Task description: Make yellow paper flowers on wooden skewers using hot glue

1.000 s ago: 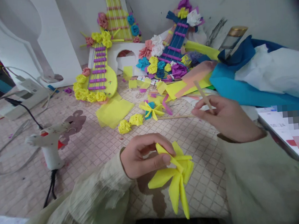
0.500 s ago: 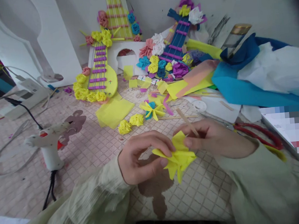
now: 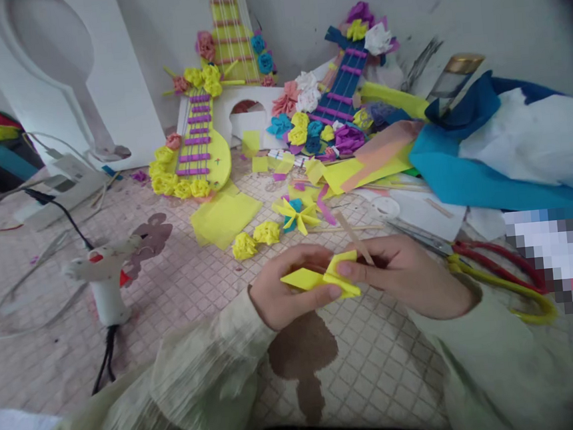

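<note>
Between both hands is a folded yellow paper piece (image 3: 305,279) with pointed ends. My left hand (image 3: 288,292) grips it from the left, thumb in front and fingers behind. My right hand (image 3: 406,271) pinches its right side with the thumb and also holds a thin wooden stick (image 3: 353,236) that points up and left. Just beyond the hands lie two crumpled yellow paper flowers (image 3: 255,239) and a yellow star-shaped paper (image 3: 297,215) over a blue one.
A glue gun (image 3: 104,284) stands at the left, its cable trailing forward. Scissors (image 3: 502,270) lie at the right. Behind are decorated instrument models (image 3: 204,142), yellow sheets (image 3: 226,217), blue paper (image 3: 457,166) and a power strip (image 3: 61,194).
The yellow paper has been turned and folded closer together, its spread points now mostly gathered. My left hand has moved right, its fingers now behind the paper. The view has shifted slightly.
</note>
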`<state>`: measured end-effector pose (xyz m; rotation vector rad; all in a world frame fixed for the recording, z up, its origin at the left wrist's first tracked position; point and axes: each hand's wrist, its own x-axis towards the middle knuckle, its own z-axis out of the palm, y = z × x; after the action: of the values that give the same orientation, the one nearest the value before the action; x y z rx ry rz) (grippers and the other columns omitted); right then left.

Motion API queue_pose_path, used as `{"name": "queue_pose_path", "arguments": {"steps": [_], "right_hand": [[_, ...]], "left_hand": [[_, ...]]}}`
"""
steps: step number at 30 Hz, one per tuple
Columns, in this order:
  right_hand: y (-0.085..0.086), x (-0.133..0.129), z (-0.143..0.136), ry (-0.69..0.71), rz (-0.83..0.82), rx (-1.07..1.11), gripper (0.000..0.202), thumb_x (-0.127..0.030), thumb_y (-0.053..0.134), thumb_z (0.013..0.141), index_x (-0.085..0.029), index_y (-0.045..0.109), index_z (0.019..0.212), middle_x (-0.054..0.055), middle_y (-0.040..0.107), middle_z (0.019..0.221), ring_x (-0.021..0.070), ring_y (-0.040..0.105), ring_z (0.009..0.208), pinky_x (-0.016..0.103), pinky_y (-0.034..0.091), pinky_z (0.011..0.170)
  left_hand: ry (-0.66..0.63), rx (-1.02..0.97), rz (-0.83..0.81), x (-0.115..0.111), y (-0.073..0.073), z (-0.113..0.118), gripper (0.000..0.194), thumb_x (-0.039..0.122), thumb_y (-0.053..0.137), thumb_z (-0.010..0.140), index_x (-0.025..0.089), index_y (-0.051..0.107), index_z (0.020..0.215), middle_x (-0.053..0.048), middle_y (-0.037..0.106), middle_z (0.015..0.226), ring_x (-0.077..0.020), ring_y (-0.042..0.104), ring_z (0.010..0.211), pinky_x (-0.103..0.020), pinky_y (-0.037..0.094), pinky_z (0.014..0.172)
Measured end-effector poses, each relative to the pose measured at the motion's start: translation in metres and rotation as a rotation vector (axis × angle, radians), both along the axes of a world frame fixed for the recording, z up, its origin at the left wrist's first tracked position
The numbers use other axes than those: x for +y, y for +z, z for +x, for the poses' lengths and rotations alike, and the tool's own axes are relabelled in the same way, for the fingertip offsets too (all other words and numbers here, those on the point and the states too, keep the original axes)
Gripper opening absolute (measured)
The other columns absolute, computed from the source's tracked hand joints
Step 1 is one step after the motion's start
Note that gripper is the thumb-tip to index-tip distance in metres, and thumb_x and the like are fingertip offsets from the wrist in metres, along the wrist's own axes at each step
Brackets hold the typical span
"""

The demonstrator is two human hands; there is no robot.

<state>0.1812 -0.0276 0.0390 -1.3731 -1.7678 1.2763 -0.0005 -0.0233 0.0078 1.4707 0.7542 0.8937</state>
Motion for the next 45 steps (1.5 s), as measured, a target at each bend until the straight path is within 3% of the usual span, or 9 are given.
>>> {"name": "queue_pose_path", "arguments": {"steps": [7,11,14,16,21,29,37,41,45], "right_hand": [[0.001,0.012,0.023,-0.29,0.123,-0.037,0.029,-0.041,0.071,0.058,-0.021,0.068,0.079,0.002,0.068,0.069,0.0148,0.06,0.059,0.027,0.048,0.053],[0.002,0.017,0.038,-0.584,0.432,-0.207,0.019,-0.039,0.067,0.065,-0.022,0.07,0.074,0.003,0.069,0.074,0.0184,0.062,0.07,0.033,0.049,0.065],[0.006,0.017,0.039,-0.704,0.532,-0.35,0.024,-0.041,0.058,0.073,-0.02,0.068,0.068,0.002,0.062,0.055,0.0166,0.056,0.056,0.033,0.045,0.055],[0.008,0.016,0.037,-0.686,0.489,-0.311,0.023,-0.041,0.057,0.074,-0.021,0.068,0.077,0.002,0.059,0.053,0.0148,0.05,0.049,0.031,0.041,0.048],[0.007,0.014,0.035,-0.485,0.348,-0.071,0.033,-0.033,0.067,0.066,-0.026,0.062,0.098,0.004,0.063,0.102,0.0133,0.054,0.06,0.026,0.039,0.044],[0.01,0.016,0.036,-0.447,0.124,0.262,0.025,-0.039,0.054,0.076,-0.023,0.063,0.094,0.007,0.063,0.104,0.0006,0.022,0.036,0.023,0.013,0.034],[0.009,0.017,0.037,-0.358,-0.062,0.361,0.029,-0.043,0.043,0.083,-0.025,0.063,0.095,0.009,0.063,0.107,0.0005,0.021,0.032,0.026,0.011,0.034],[0.005,0.016,0.031,-0.337,-0.039,0.339,0.03,-0.046,0.046,0.081,-0.024,0.062,0.094,0.007,0.063,0.105,0.0015,0.022,0.034,0.025,0.013,0.034],[0.002,0.009,0.015,-0.157,-0.046,0.202,0.031,-0.044,0.058,0.073,-0.021,0.062,0.094,0.003,0.063,0.084,0.0035,0.029,0.041,0.022,0.021,0.035]], "left_hand": [[0.098,0.007,-0.012,0.001,0.005,-0.001,0.023,0.025,0.069,0.062,0.013,0.06,0.08,-0.002,0.061,0.074,-0.0089,0.052,0.06,-0.02,0.044,0.054],[0.116,0.023,-0.001,0.002,0.007,-0.003,0.022,0.026,0.068,0.063,0.013,0.06,0.079,-0.001,0.059,0.07,-0.0077,0.05,0.055,-0.019,0.041,0.05],[0.113,0.025,-0.012,0.002,0.007,-0.003,0.023,0.027,0.068,0.064,0.013,0.059,0.079,-0.001,0.059,0.071,-0.0077,0.049,0.055,-0.02,0.041,0.05],[0.125,0.031,-0.003,0.001,0.007,-0.003,0.023,0.028,0.068,0.063,0.013,0.059,0.08,-0.002,0.059,0.073,-0.0089,0.051,0.058,-0.021,0.042,0.052],[0.152,0.045,0.045,0.002,0.007,-0.004,0.023,0.029,0.067,0.064,0.014,0.059,0.079,-0.003,0.061,0.075,-0.0106,0.052,0.062,-0.022,0.044,0.055],[0.161,0.068,0.059,0.003,0.009,-0.004,0.022,0.03,0.067,0.064,0.014,0.061,0.077,-0.004,0.062,0.073,-0.0112,0.053,0.062,-0.023,0.044,0.056],[0.172,0.06,0.046,0.002,0.008,-0.004,0.02,0.028,0.067,0.063,0.014,0.06,0.076,-0.003,0.061,0.073,-0.0103,0.052,0.061,-0.022,0.043,0.054],[0.172,0.066,0.062,0.002,0.009,-0.004,0.02,0.028,0.067,0.064,0.014,0.06,0.076,-0.004,0.061,0.073,-0.01,0.052,0.06,-0.021,0.043,0.054],[0.172,0.085,0.096,0.001,0.007,-0.002,0.021,0.029,0.066,0.064,0.013,0.06,0.076,-0.003,0.061,0.07,-0.0093,0.051,0.058,-0.021,0.043,0.053]]}}
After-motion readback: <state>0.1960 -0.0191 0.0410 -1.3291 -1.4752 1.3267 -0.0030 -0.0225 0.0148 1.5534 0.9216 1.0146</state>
